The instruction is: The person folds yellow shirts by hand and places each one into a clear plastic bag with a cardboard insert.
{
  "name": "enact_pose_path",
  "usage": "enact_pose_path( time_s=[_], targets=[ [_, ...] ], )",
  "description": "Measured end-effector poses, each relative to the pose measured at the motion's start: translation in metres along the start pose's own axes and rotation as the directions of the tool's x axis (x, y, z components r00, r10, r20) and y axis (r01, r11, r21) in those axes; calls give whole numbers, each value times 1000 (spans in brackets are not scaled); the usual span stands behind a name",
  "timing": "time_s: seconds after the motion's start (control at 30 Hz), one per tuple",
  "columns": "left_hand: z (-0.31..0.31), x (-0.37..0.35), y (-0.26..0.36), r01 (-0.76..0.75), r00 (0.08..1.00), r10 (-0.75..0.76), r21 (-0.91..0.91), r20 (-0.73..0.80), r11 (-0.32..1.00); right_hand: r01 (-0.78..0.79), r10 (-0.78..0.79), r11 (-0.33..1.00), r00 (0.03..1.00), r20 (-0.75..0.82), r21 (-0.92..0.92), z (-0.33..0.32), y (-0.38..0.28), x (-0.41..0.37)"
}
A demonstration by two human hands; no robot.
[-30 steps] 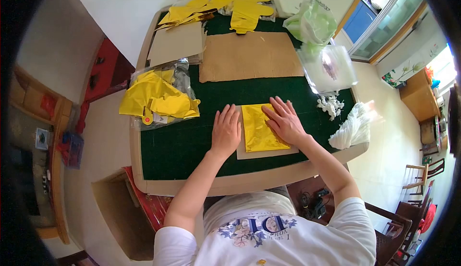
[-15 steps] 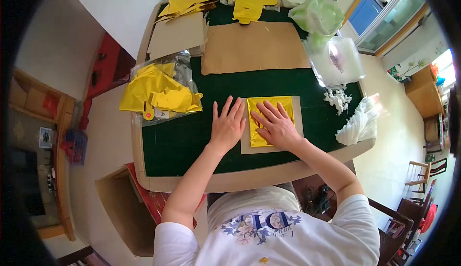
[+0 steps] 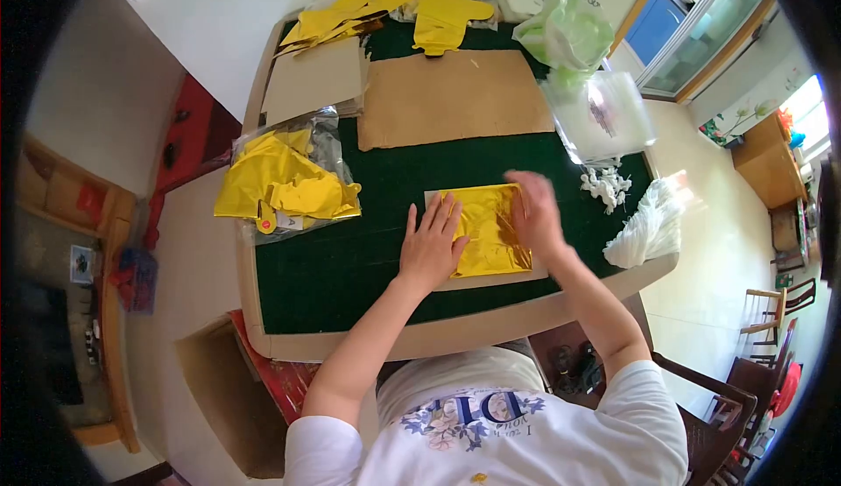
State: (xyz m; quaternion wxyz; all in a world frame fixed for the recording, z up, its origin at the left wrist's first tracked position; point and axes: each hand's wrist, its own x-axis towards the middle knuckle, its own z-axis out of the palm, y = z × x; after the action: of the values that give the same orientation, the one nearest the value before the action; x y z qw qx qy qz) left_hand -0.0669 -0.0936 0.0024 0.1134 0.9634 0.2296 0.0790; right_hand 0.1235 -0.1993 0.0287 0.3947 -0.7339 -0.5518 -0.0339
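A folded sheet of shiny gold foil (image 3: 491, 236) lies on a grey cardboard square (image 3: 477, 283) near the front of the green-topped table. Flat on the left edge of the foil and card rests my left hand (image 3: 429, 248), its fingers spread. My right hand (image 3: 540, 223) is turned on its side at the foil's right edge, fingers stretched out and somewhat blurred. Nothing shows in either hand. Creases and a darker reflection mark the foil beside the right hand.
Left of me lies a clear bag with gold foil pieces (image 3: 280, 175). A brown cardboard sheet (image 3: 455, 96), stacked grey boards (image 3: 311, 83) and flat gold shapes (image 3: 442, 13) lie behind. On the right are clear plastic sleeves (image 3: 600, 118), a green-white bag (image 3: 569, 30) and white string bundles (image 3: 644, 223).
My left hand has moved right onto the foil's edge. The right hand has slid from the foil's middle to its right side and turned on edge, uncovering more of the foil.
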Motion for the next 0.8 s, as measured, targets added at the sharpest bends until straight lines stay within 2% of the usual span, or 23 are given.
enact_pose_path(
  time_s=[0.03, 0.07, 0.13, 0.23, 0.33, 0.37, 0.47, 0.5, 0.67, 0.7, 0.73, 0.8],
  targets=[
    [1, -1, 0, -4, 1000, 4, -4, -10, 1000, -138, 130, 977, 990, -59, -163, -8, 13, 6],
    [0, -2, 0, -9, 1000, 9, -4, -23, 1000, -244, 242, 933, 969, -39, -266, -12, 34, 6],
    [1, -1, -1, -14, 999, 13, -23, -44, 1000, -357, 389, 918, 897, 210, -173, -29, 50, 10],
    [0, -1, 1, -18, 998, 16, -31, -57, 999, -448, 455, 889, 835, 309, -97, -30, 56, 13],
    [-1, -1, 1, -15, 998, 14, -28, -57, 1000, -468, 477, 877, 827, 297, -105, -31, 51, 16],
    [-1, -1, 1, -15, 998, 14, -26, -57, 1000, -392, 419, 908, 854, 308, -148, -29, 57, 15],
    [1, -2, 0, -15, 998, 14, -8, -54, 1000, -373, 395, 918, 822, 411, -136, -43, 65, 20],
    [1, -2, 1, -17, 998, 17, -4, -52, 1000, -410, 410, 907, 803, 432, -98, -49, 65, 23],
    [1, -2, 1, -22, 998, 22, -11, -60, 1000, -413, 503, 860, 783, 365, -299, -88, 105, 16],
    [0, -2, 1, -20, 998, 20, -9, -59, 1000, -364, 451, 885, 828, 333, -291, -104, 106, 14],
    [0, -2, 0, -20, 998, 19, -8, -56, 1000, -381, 475, 863, 837, 274, -333, -115, 114, 14],
    [0, -3, 1, -15, 999, 15, -13, -49, 1000, -435, 484, 869, 847, 220, -236, -146, 127, 18]
  ],
)
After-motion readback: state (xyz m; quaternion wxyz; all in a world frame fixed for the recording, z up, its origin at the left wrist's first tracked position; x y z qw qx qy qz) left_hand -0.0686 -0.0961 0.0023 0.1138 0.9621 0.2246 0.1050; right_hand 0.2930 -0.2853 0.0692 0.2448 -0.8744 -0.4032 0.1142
